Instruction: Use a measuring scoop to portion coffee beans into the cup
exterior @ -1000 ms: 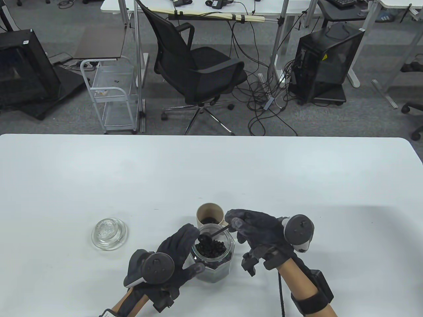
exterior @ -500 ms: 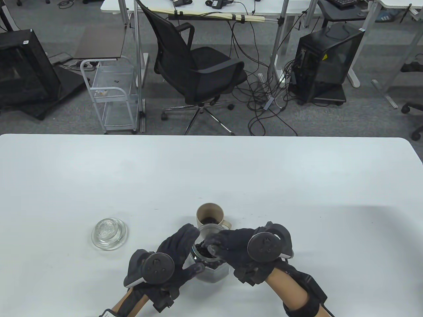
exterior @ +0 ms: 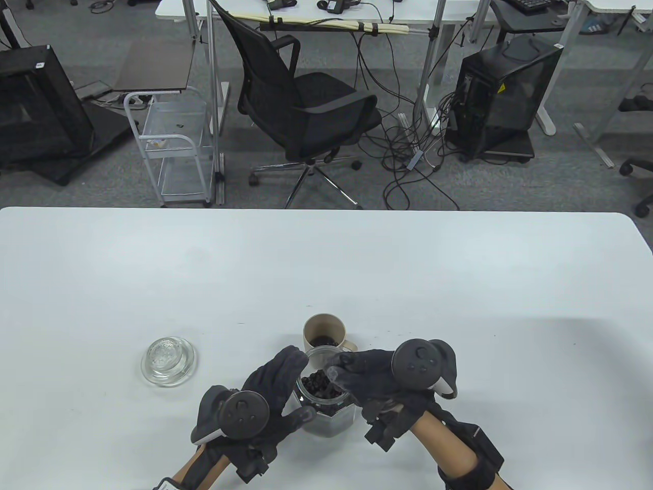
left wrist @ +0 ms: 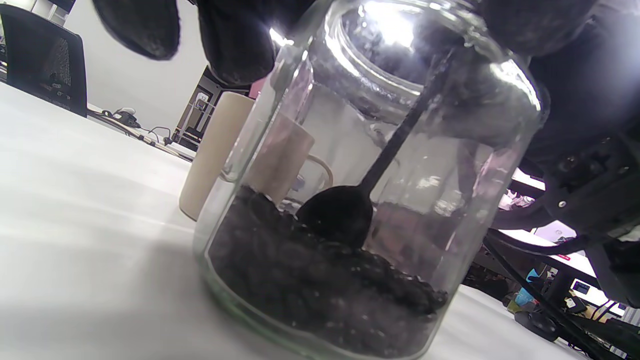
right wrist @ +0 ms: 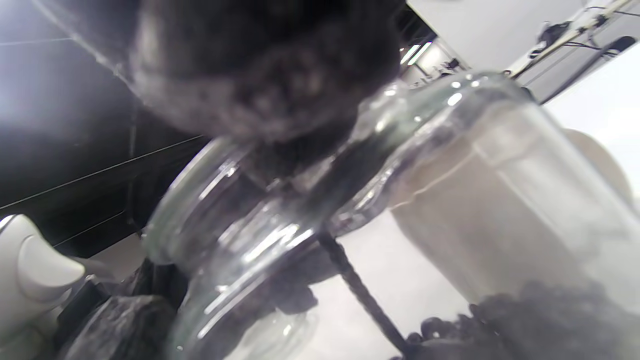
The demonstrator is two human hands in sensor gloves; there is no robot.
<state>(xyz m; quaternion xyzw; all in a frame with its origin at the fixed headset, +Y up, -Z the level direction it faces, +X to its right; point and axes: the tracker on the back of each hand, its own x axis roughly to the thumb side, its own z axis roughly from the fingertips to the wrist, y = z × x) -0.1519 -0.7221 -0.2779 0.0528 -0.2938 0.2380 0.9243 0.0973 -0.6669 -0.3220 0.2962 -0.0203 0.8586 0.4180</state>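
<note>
While I am steadying the clear faceted glass jar of dark coffee beans with my left hand, its fingers curled round the jar's left wall and its thumb pressed on the near side, I am dipping the black long-handled measuring scoop inside with my right hand. My right fingertips are bunched over the jar's mouth, pinching the top of the scoop's thin handle; the left wrist view is showing the round bowl of the scoop pushing down into the heap of beans, so I am judging this to be the loading part of a portion.

The beige ceramic cup with a small handle is standing just beyond the jar, nearly touching it, and a dark layer of beans is already lying in its bottom, so some portioning is done. Most of the cup is looking unfilled. How many scoops are wanted, I cannot tell.

The round clear glass lid is lying off to the left on the white table, well apart from the jar. What is left, as I am reading it: lifting this scoop out level, tipping it into the cup, repeating as needed.
</note>
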